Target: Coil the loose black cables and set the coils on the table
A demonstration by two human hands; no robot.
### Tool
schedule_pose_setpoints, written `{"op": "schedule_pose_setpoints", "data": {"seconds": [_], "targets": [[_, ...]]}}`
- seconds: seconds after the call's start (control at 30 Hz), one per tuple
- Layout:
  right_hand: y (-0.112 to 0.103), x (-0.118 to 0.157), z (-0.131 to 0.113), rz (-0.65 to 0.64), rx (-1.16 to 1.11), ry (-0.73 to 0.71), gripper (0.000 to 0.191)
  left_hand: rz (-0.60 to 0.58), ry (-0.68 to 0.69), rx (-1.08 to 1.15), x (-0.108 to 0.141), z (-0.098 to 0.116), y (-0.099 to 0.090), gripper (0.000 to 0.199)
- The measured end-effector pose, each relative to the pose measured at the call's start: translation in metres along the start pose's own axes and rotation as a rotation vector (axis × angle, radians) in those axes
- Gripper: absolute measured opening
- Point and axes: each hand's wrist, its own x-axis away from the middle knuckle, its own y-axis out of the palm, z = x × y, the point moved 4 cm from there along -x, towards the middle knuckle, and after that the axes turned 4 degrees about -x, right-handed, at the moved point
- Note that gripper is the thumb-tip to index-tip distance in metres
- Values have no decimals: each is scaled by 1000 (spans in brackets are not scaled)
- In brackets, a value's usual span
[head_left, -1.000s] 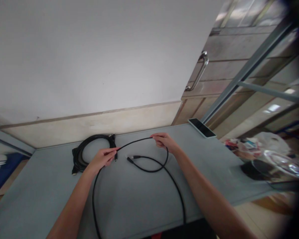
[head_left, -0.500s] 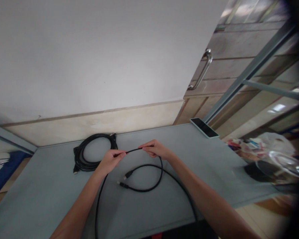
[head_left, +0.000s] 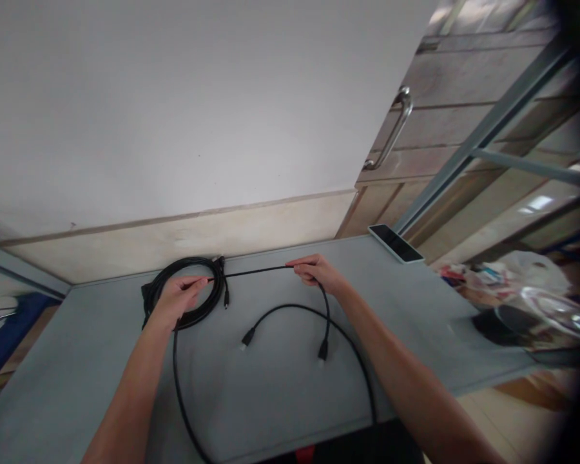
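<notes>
A thin black cable (head_left: pixel 256 269) runs taut and straight between my hands. My left hand (head_left: pixel 178 298) pinches it above a coiled black cable (head_left: pixel 193 260), resting on the coil's near side. My right hand (head_left: pixel 316 270) pinches the other end of the straight stretch. Below my left hand, a loop of black cable (head_left: pixel 176 374) runs down over the table's front edge. On the grey table (head_left: pixel 77 348), a black plug (head_left: pixel 246 337) and another (head_left: pixel 323 351) lie apart, and a small plug (head_left: pixel 226 299) hangs beside the coil.
A black phone (head_left: pixel 395 243) lies at the table's back right corner. Behind the table stand a white wall and a door with a metal handle (head_left: pixel 396 129). Beyond the right edge are plastic bags (head_left: pixel 512 274) and a glass lid (head_left: pixel 546 306).
My hands have moved apart, pulling the thin cable straight. My left hand has shifted left onto the coil. The loose plugs now lie further apart.
</notes>
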Motion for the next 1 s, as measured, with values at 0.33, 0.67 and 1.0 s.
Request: {"op": "schedule_pose_setpoints", "data": {"seconds": [0.33,0.67,1.0], "targets": [[-38,4,-9,156,29,-89,40,214,50,51,-2,1,-44,44],[-33,13,-6,-36,90,133,33,18,151,-314,-1,4,-14,53],[-4,22,-5,-318,93,313,33,-248,254,-496,14,5,44,51]]}}
